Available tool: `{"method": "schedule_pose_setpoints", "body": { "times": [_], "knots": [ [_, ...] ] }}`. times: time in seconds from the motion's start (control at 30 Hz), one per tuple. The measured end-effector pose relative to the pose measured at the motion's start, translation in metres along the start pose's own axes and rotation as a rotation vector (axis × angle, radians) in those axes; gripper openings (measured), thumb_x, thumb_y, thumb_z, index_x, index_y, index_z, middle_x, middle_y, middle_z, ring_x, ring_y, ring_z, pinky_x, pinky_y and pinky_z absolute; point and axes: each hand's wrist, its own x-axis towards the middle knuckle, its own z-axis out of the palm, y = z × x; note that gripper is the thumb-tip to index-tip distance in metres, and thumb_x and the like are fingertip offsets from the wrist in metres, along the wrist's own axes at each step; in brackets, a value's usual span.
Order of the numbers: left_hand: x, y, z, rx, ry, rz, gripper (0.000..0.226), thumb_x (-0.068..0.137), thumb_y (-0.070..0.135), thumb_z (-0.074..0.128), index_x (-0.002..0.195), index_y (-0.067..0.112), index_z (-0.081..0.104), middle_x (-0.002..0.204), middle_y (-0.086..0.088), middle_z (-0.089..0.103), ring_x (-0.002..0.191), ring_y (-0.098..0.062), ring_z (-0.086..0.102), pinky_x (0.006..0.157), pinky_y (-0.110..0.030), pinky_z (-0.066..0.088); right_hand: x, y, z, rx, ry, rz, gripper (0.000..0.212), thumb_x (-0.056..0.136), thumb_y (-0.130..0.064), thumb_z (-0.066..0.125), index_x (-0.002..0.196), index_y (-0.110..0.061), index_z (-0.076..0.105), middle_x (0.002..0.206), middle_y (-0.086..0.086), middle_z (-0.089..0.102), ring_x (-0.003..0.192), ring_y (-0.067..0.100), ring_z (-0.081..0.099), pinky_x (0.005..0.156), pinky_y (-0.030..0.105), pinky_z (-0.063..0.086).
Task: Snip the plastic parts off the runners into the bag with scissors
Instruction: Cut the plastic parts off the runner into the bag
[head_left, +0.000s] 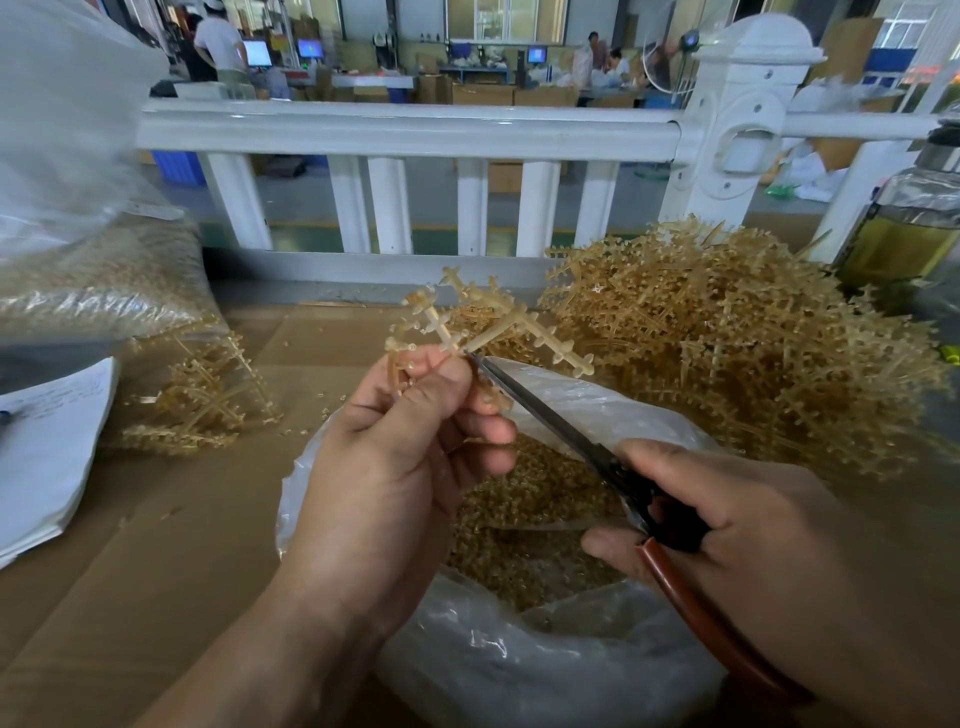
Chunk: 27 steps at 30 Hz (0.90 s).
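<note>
The left hand (410, 441) pinches a runner (488, 322) just above the open bag (519, 649). The right hand (737, 525) grips the scissors (540, 410). Their tips point up and left, touching the runner beside the left thumb.

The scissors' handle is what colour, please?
The handle is reddish-brown, clearest in the head view.

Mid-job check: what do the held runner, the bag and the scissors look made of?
The runner: pale amber, slightly translucent moulded plastic. The bag: thin clear plastic film, crinkled, with shiny highlights. The scissors: dark narrow blades, probably metal; the handle looks sleeved in smooth reddish-brown plastic or rubber, I cannot tell which.
</note>
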Motion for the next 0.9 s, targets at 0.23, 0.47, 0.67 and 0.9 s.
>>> {"method": "schedule_pose_setpoints", "body": {
  "times": [0.23, 0.47, 0.67, 0.9],
  "knots": [
    [-0.001, -0.003, 0.003, 0.010, 0.082, 0.046, 0.017, 0.092, 0.024, 0.066, 0.076, 0.026, 0.069, 0.071, -0.004, 0.063, 0.064, -0.015, 0.063, 0.057, -0.025, 0.054, 0.000, -0.003, 0.004, -0.043, 0.012, 0.008, 0.057, 0.071, -0.082, 0.046, 0.114, -0.047, 0.060, 0.074, -0.030, 0.058, 0.076, -0.002, 0.060, 0.059, 0.016, 0.049],
    [-0.001, -0.004, 0.004, -0.051, 0.121, 0.014, 0.010, 0.088, 0.024, 0.063, 0.080, 0.018, 0.066, 0.070, -0.007, 0.062, 0.062, -0.014, 0.062, 0.052, -0.024, 0.052, -0.002, -0.006, 0.015, -0.061, 0.047, -0.008, 0.057, 0.075, -0.079, 0.046, 0.116, -0.043, 0.061, 0.080, -0.028, 0.062, 0.080, 0.000, 0.058, 0.050, 0.017, 0.052],
    [-0.001, -0.002, 0.004, -0.080, 0.133, -0.009, 0.008, 0.087, 0.024, 0.063, 0.081, 0.018, 0.065, 0.070, -0.007, 0.061, 0.062, -0.016, 0.062, 0.051, -0.026, 0.052, -0.001, -0.006, 0.009, -0.032, 0.037, -0.005, 0.057, 0.075, -0.077, 0.049, 0.116, -0.041, 0.066, 0.082, -0.027, 0.065, 0.070, 0.000, 0.062, 0.052, 0.017, 0.050],
    [-0.001, 0.002, 0.003, -0.096, 0.117, -0.063, 0.014, 0.092, 0.023, 0.062, 0.079, 0.016, 0.065, 0.071, -0.006, 0.060, 0.062, -0.016, 0.061, 0.052, -0.025, 0.052, 0.000, 0.000, 0.010, 0.000, 0.053, -0.064, 0.056, 0.077, -0.075, 0.053, 0.120, -0.041, 0.065, 0.088, -0.023, 0.068, 0.073, -0.002, 0.064, 0.058, 0.021, 0.052]
  ]
}}
